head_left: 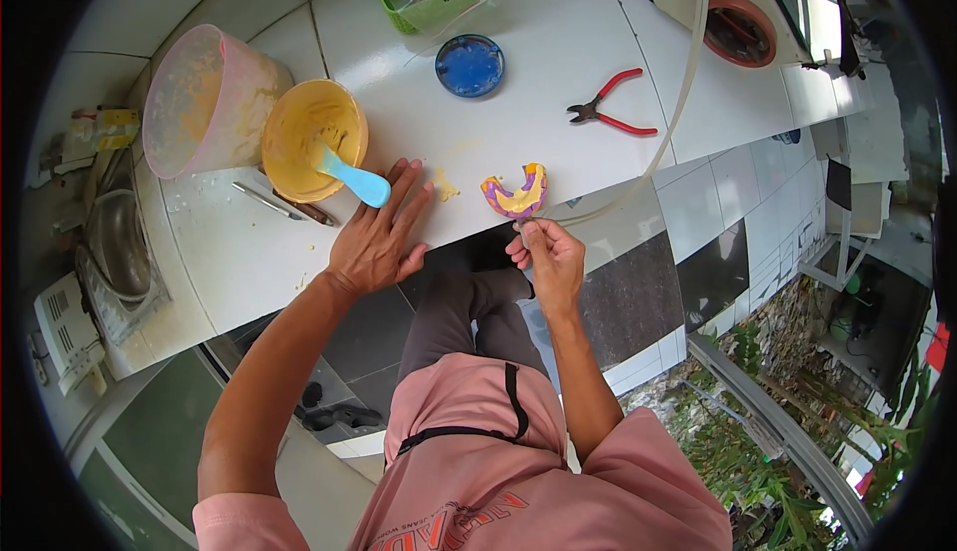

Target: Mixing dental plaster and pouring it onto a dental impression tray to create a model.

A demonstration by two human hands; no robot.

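Observation:
My right hand pinches the handle of a dental impression tray over the counter's front edge. The horseshoe-shaped tray carries purple impression material, with pale yellow plaster along its curve and orange-yellow patches at the ends. My left hand lies on the white counter, fingers stretched out and apart, holding nothing. Just beyond its fingertips is the light blue handle of a spatula. The spatula leans in a yellow mixing bowl smeared with yellow plaster. Yellow crumbs lie to the right of my left fingers.
Left of the bowl sits a translucent pink container; thin metal tools lie in front. Farther back are a blue round lid and a green basket. Red-handled pliers and a clear hose are at right.

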